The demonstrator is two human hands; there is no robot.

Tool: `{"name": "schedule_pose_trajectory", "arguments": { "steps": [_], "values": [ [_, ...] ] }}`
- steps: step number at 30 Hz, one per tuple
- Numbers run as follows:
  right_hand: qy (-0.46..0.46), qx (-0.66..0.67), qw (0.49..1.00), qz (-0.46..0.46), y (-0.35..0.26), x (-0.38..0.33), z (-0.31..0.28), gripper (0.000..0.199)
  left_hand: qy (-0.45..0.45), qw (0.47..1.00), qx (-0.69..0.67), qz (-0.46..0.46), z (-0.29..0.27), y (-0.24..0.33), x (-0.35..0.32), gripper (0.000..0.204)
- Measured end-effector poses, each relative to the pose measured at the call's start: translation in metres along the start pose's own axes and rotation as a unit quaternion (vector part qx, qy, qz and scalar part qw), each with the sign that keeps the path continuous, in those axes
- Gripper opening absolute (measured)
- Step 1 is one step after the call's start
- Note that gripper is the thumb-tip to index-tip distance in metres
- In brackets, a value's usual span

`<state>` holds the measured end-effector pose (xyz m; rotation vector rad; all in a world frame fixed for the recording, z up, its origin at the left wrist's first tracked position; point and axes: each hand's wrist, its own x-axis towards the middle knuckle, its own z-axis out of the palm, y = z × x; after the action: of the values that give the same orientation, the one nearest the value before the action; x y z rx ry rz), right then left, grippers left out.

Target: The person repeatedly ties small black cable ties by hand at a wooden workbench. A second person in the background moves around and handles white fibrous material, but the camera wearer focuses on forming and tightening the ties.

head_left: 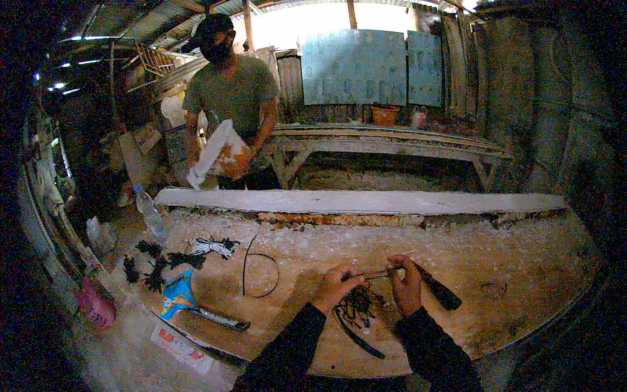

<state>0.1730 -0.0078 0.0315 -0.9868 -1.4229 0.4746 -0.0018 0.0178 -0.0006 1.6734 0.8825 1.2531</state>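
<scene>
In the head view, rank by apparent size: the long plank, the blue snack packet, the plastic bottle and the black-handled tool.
1. Long plank, by far the largest.
2-4. Plastic bottle, blue snack packet and black-handled tool in the right hand look alike; I won't rank them.

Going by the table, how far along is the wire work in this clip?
Looks done: a few tied wire bundles lie at the table's left, one white. In hand: the left hand and right hand pinch a thin wire between them over a loose tangle; the right also grips a dark-handled tool. Left: that tangle and a loose black loop.
</scene>
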Motion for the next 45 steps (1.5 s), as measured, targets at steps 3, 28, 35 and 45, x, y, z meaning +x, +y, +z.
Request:
{"name": "schedule_pose_trajectory", "arguments": {
  "steps": [3, 28, 35, 45],
  "values": [
    [-0.051, -0.037, 0.997, -0.035, 0.003, 0.000, -0.003, 0.010, 0.126, 0.992, 0.014, 0.002, -0.007, 0.005, 0.002, 0.014],
    [-0.198, 0.134, 0.966, 0.095, -0.005, -0.009, 0.000, 0.013, 0.067, 0.996, 0.045, 0.028, -0.009, -0.008, 0.002, 0.013],
    [-0.058, 0.136, 0.984, 0.099, 0.002, -0.001, -0.002, 0.008, -0.237, 0.969, 0.026, 0.071, 0.013, 0.012, -0.010, 0.021],
    [-0.025, 0.092, 0.994, 0.061, 0.002, -0.001, -0.003, 0.013, 0.035, 0.998, 0.043, -0.016, 0.004, 0.026, -0.002, 0.018]
  ]
}}
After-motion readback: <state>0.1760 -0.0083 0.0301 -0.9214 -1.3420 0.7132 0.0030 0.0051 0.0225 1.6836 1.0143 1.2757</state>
